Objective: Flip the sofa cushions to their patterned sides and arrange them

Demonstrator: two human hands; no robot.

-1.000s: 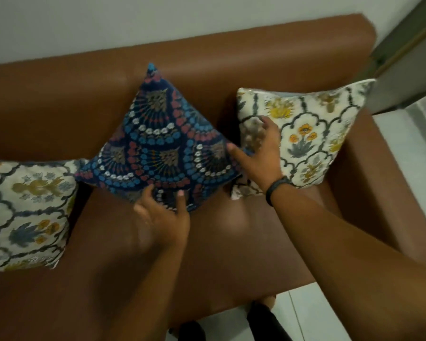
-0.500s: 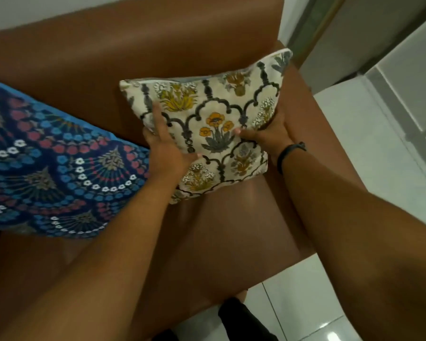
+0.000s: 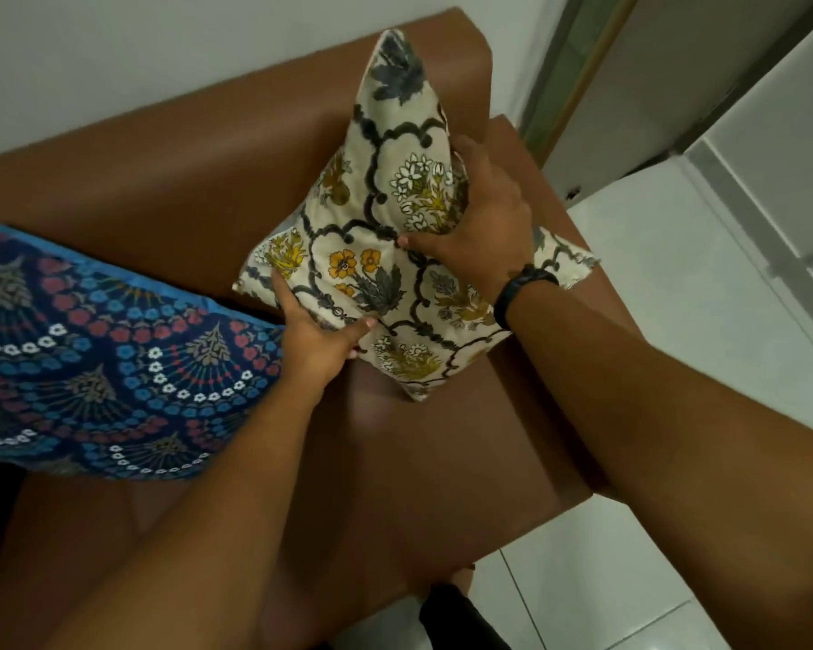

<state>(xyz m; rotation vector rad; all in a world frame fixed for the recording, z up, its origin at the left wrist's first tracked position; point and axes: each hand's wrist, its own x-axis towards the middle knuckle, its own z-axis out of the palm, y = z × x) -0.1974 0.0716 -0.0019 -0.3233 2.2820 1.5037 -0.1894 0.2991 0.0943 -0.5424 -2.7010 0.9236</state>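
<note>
We grip the cream floral cushion (image 3: 386, 274) w/ left hand (image 3: 320, 340) & right hand (image 3: 479, 227), corner-up at sofa (image 3: 184, 180) right end. Blue cushion (image 3: 104, 358) pattern-up already; final placing prob. left.

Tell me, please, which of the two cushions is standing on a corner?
The cream floral cushion, held by the left hand and right hand; the blue cushion lies untouched beside it.

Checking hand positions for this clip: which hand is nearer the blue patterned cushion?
Left. The left hand grips the floral cushion at its lower left edge, right beside the blue patterned cushion. The right hand holds the floral cushion's far side.
</note>
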